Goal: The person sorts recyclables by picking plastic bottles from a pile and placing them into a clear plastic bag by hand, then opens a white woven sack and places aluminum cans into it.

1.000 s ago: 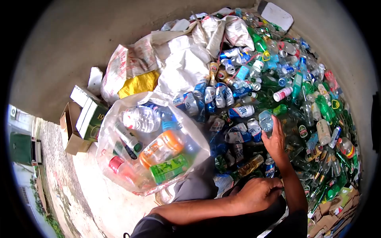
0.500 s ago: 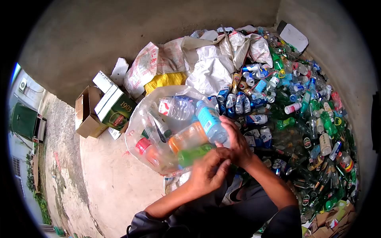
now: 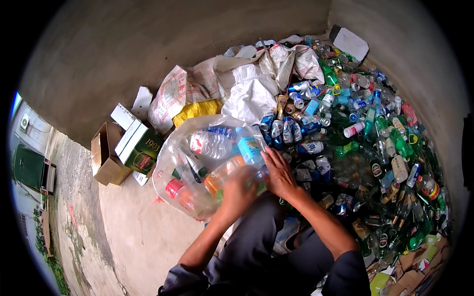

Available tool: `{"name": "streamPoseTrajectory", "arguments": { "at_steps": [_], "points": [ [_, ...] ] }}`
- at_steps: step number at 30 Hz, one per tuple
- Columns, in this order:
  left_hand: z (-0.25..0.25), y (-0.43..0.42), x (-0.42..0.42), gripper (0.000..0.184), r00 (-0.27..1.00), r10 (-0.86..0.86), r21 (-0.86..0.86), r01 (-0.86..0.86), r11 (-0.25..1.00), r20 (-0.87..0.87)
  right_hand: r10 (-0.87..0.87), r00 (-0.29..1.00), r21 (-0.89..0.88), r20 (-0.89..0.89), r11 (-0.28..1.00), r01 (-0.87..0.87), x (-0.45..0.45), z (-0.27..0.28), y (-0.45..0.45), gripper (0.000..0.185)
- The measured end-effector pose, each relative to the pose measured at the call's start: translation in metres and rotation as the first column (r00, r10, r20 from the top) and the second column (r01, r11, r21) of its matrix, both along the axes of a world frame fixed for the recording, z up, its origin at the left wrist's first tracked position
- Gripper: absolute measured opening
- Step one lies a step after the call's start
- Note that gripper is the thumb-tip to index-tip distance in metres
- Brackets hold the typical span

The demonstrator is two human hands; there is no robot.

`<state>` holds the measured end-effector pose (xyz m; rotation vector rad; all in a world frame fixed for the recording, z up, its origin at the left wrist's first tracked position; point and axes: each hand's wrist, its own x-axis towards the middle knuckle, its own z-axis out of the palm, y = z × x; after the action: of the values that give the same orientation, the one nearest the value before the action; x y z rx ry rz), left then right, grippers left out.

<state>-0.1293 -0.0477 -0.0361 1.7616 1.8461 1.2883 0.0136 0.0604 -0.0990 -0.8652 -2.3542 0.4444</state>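
A translucent plastic bag (image 3: 160, 183) stands open before my knees with several bottles inside. Among them are a clear bottle with a light-blue label (image 3: 250, 149), a clear bottle with a red-and-white label (image 3: 211, 144), an orange bottle (image 3: 217, 180) and a red-labelled bottle (image 3: 178, 190). My right hand (image 3: 279, 173) is at the bag's right side, fingers stretched out flat beside the blue-labelled bottle; its thumb is hidden. Over the near part of the bag, my left hand (image 3: 240, 193) is smeared by motion. Whether it holds anything cannot be made out.
A large heap of cans and bottles (image 3: 345, 148) fills the right side up to the wall. White woven sacks (image 3: 249, 91) and a yellow sack (image 3: 197, 112) lie behind the bag. Cardboard boxes (image 3: 106, 153) stand left, and flattened cardboard (image 3: 412, 271) lies lower right.
My left hand has moved left over the bag, away from my right hand. The blue-labelled bottle sits further left, and my right hand's fingers have straightened. The whole view has shifted slightly.
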Motion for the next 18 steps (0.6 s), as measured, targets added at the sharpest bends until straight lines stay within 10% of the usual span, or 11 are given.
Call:
{"name": "streamPoseTrajectory", "arguments": {
  "at_steps": [5, 7, 12, 18],
  "points": [
    [0.036, 0.007, 0.048, 0.025, 0.975, -0.145, -0.081, 0.161, 0.984, 0.167, -0.161, 0.987, -0.361, -0.015, 0.921, 0.145, 0.021, -0.023, -0.003, 0.036],
    [0.033, 0.011, 0.071, 0.027, 0.953, -0.204, -0.107, 0.232, 0.967, 0.222, -0.050, 0.934, 0.022, -0.353, 0.998, 0.061, 0.024, -0.108, 0.014, 0.035],
    [0.040, 0.025, 0.129, 0.023, 0.872, -0.451, 0.033, 0.454, 0.891, 0.192, -0.402, 0.911, -0.312, -0.090, 0.880, 0.357, 0.018, -0.059, 0.012, 0.027],
    [0.049, 0.040, 0.181, 0.027, 0.762, -0.608, 0.041, 0.616, 0.787, 0.224, -0.174, 0.961, -0.307, -0.216, 0.946, 0.103, 0.023, -0.034, 0.016, 0.030]
  ]
}}
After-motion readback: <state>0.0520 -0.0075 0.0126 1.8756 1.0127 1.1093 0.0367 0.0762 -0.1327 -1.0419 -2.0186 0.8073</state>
